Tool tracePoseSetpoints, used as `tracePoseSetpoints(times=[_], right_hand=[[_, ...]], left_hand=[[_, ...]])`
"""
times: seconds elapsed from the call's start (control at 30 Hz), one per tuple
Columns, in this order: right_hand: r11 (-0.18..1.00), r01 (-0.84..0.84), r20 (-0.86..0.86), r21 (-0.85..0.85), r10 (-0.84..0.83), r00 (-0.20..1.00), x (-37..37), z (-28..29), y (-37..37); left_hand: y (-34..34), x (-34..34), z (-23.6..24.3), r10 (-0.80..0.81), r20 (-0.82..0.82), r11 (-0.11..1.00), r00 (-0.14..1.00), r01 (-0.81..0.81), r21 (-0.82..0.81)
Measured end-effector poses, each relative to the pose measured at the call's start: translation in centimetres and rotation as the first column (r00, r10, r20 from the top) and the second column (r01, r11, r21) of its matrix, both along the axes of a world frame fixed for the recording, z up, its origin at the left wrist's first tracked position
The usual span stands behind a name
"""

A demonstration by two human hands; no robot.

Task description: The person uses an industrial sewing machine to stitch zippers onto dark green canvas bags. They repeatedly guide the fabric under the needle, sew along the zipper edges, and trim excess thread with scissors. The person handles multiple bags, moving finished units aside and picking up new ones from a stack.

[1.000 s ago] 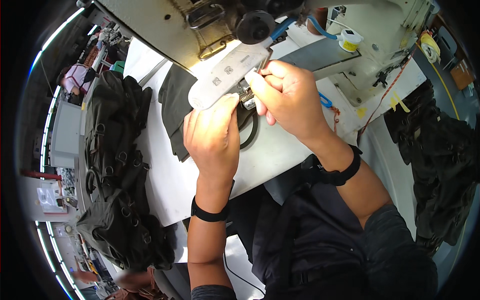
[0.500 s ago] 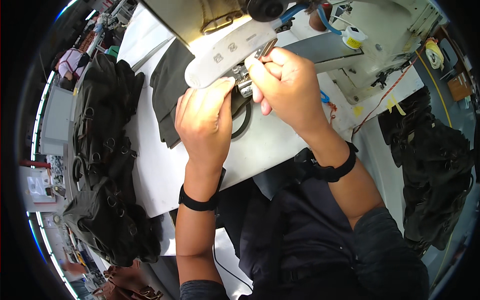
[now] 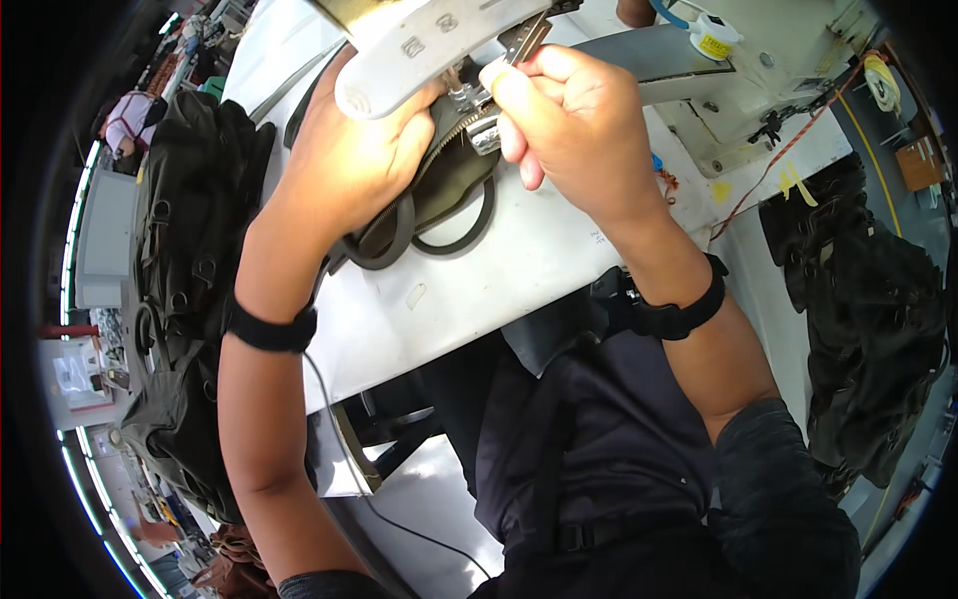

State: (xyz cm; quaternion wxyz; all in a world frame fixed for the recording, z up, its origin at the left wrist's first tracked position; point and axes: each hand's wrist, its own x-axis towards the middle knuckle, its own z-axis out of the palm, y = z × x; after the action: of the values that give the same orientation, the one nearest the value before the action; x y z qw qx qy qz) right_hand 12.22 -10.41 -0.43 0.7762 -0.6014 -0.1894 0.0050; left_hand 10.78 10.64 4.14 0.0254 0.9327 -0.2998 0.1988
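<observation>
A dark olive bag (image 3: 444, 198), with a brass zipper (image 3: 445, 136) and looped handles, lies beneath the sewing machine's pale head (image 3: 389, 70) and metal presser foot (image 3: 464, 96). My left hand (image 3: 364, 150) grips the bag beside the zipper, fingers bent and partly hidden by the head. My right hand (image 3: 579, 130) is closed in a pinch at the right of the needle area, beside a chrome fitting (image 3: 484, 133); what it holds is too small to make out.
Piles of dark bags lie left (image 3: 185, 230) and hang right (image 3: 868, 329). The white tabletop (image 3: 399, 329) carries a small white bottle (image 3: 715, 38), cords and yellow tape (image 3: 793, 188). A person (image 3: 130, 125) is at the far left behind the pile.
My left hand has moved up and left, exposing more of the zipper and bag handles. My right hand stays pinched by the needle area; both sit higher in the picture.
</observation>
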Motion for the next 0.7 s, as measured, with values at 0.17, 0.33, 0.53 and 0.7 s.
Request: tracePoseSetpoints(times=[0.17, 0.33, 0.53, 0.7], right_hand=[[1.0, 0.0, -0.039, -0.012, -0.001, 0.999, -0.1, 0.3, 0.0], [1.0, -0.008, -0.05, -0.004, 0.008, 0.999, -0.4, 0.5, -0.1], [0.999, 0.015, -0.012, -0.038, -0.016, 1.0, -0.5, 0.4, 0.1], [0.999, 0.033, 0.015, 0.005, -0.034, 0.999, -0.9, -0.3, -0.8]], left_hand=[[-0.9, -3.6, 1.4, -0.006, 0.035, 0.998, 0.999, 0.004, 0.062], [-3.2, -6.0, 2.2, 0.28, -0.136, 0.957, 0.95, -0.264, 0.121], [-1.7, -4.4, -0.3, 0.055, -0.25, 0.904, 0.967, -0.154, -0.398], [-0.9, -2.8, 0.8, 0.047, -0.496, 0.83, 0.867, -0.31, -0.463]])
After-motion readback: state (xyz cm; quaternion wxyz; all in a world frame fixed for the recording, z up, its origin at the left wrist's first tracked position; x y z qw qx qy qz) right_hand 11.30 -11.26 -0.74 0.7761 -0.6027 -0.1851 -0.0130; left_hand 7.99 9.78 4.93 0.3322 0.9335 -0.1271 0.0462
